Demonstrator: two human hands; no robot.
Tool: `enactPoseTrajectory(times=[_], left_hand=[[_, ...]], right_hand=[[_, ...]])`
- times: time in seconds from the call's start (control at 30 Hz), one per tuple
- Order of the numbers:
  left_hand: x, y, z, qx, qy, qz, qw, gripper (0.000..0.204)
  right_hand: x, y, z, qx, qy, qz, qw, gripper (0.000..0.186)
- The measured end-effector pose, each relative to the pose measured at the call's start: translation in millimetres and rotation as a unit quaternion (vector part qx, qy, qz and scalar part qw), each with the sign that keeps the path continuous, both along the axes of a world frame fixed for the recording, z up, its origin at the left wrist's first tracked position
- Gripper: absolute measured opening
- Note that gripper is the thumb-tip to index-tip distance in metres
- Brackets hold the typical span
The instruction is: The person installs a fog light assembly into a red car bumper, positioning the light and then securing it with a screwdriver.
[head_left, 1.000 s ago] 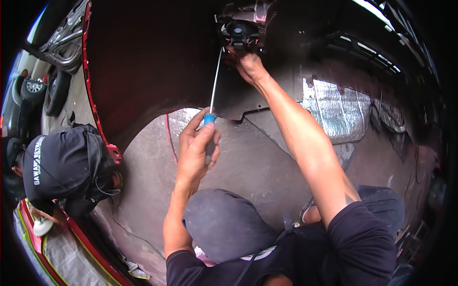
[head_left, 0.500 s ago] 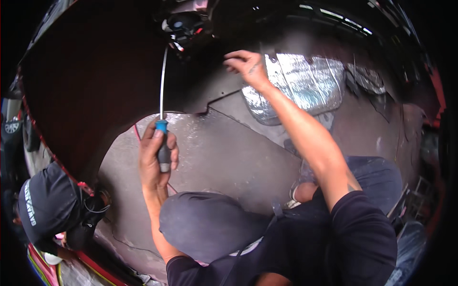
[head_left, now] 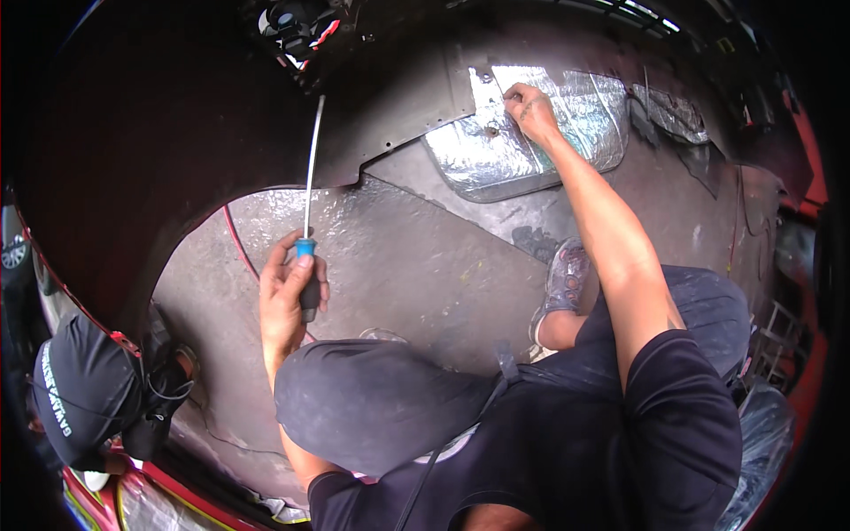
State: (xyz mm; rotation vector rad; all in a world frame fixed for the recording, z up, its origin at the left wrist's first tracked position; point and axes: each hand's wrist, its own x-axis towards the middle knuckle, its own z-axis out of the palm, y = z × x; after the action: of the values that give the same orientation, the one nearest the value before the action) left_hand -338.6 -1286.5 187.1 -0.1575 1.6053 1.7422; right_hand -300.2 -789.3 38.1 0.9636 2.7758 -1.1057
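My left hand (head_left: 280,296) is wrapped round the blue and black handle of a long screwdriver (head_left: 313,168). Its thin metal shaft points away from me, with the tip in front of a large dark curved panel (head_left: 133,168). Beyond the tip, a small black fitting with red and white parts (head_left: 295,28) sits in the panel's shadowed area. Farther right, my right hand (head_left: 535,115) shows in front of a silver foil-covered sheet (head_left: 580,133), its fingers pinched together. Whatever lies between those fingertips, if anything, is too small to make out.
At the left, a person in dark clothes (head_left: 93,389) bends low near the panel's edge. A red hose (head_left: 237,234) runs over the grey floor (head_left: 398,257). Clear plastic sheeting (head_left: 761,451) lies at the right, near a metal rack (head_left: 779,332).
My right hand has moved right, from beside the dark panel to in front of the foil sheet. The screwdriver stays in my left hand, its tip now lower in view and farther from the black fitting.
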Motion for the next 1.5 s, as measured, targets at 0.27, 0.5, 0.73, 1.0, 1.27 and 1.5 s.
enactPoseTrajectory(times=[0.27, 0.5, 0.73, 1.0, 1.27, 1.5], left_hand=[[22, 26, -31, 0.067, -0.046, -0.063, 0.995, 0.050], [18, 18, -31, 0.093, -0.039, -0.043, 0.994, 0.052], [20, 12, -23, 0.093, 0.011, -0.054, 0.994, 0.054], [23, 7, -28, 0.095, 0.007, -0.050, 0.994, 0.053], [24, 4, -30, 0.081, 0.015, -0.055, 0.995, 0.051], [27, 3, -29, 0.068, 0.016, -0.058, 0.996, 0.052]], right_hand=[[-11, 1, -34, 0.145, 0.043, 0.089, 0.984, 0.027], [-50, -90, 37, -0.366, 0.218, -0.004, 0.905, 0.024], [-93, -121, 92, -0.508, 0.237, 0.081, 0.824, 0.028], [-99, -124, 123, -0.506, 0.170, 0.151, 0.832, 0.022], [-100, -121, 125, -0.453, 0.142, 0.185, 0.860, 0.021], [-102, -119, 128, -0.374, 0.131, 0.238, 0.887, 0.026]])
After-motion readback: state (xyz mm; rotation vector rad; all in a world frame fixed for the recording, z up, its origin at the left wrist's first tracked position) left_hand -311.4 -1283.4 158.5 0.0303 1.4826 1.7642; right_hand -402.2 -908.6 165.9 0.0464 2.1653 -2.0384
